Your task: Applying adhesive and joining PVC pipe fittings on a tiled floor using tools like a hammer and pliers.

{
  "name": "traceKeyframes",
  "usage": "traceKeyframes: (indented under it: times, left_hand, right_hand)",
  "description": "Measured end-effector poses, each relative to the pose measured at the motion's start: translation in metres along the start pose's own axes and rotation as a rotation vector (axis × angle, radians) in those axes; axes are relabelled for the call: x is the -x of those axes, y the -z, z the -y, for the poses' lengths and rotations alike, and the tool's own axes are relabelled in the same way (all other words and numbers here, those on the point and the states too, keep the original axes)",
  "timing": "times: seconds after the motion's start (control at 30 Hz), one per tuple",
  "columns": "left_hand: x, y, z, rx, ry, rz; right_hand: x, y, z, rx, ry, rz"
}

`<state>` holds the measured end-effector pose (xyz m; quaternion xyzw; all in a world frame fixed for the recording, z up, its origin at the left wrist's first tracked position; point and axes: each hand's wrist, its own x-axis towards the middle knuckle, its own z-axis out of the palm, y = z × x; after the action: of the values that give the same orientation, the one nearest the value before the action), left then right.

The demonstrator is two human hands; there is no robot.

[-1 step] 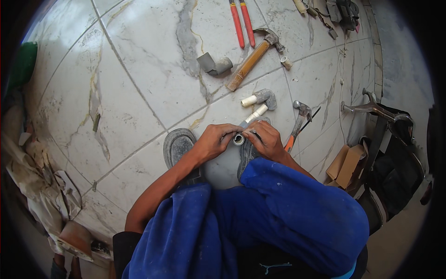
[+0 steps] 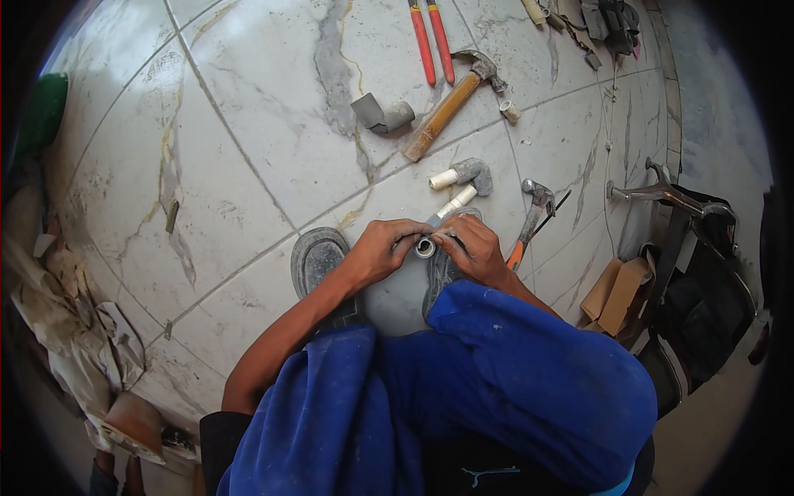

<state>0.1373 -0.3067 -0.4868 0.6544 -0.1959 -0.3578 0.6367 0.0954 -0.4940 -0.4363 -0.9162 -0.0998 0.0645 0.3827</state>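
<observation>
My left hand [image 2: 387,250] and my right hand [image 2: 473,250] meet between my shoes, thumbs and fingers closed on a small pipe fitting [image 2: 425,247]. Its round open end, with a pale inner ring, faces me; my fingers cover much of its body. Just beyond the fingertips a white pipe piece [image 2: 457,201] with a grey lower end slants up to a grey elbow [image 2: 475,173]. From that elbow a short white pipe stub [image 2: 443,179] points left. Whether the slanting piece joins the fitting in my fingers, I cannot tell.
Beyond lie another grey elbow [image 2: 382,115], a wooden-handled hammer [image 2: 443,116], red-handled pliers [image 2: 432,45] and a short pipe piece [image 2: 510,112]. Right of my hand is an orange-handled hammer [image 2: 529,225]. A cardboard box [image 2: 620,296] and a metal-legged chair [image 2: 691,202] stand right; crumpled cloth [image 2: 70,331] lies left.
</observation>
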Motion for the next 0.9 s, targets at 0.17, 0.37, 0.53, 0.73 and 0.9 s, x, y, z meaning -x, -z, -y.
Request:
traceKeyframes:
  times: [0.17, 0.37, 0.53, 0.73, 0.9]
  left_hand:
    - [0.0001, 0.0002, 0.0007, 0.027, 0.001, -0.012]
    - [0.0002, -0.0002, 0.0047, 0.038, 0.001, -0.016]
    - [-0.0012, 0.0026, 0.0013, -0.004, 0.029, 0.038]
    - [-0.0037, 0.0041, 0.0017, -0.009, -0.010, 0.050]
    - [-0.0054, 0.0049, 0.0047, -0.036, -0.071, 0.051]
  right_hand:
    - [0.0017, -0.0003, -0.0020, 0.012, 0.022, 0.000]
    - [0.0021, 0.0005, -0.0018, -0.012, 0.024, 0.015]
    - [0.0018, 0.0020, 0.0013, -0.009, 0.026, 0.013]
    - [0.0014, 0.0029, 0.0012, 0.001, 0.050, 0.024]
    - [-0.0008, 0.0036, 0.0030, 0.001, 0.044, 0.035]
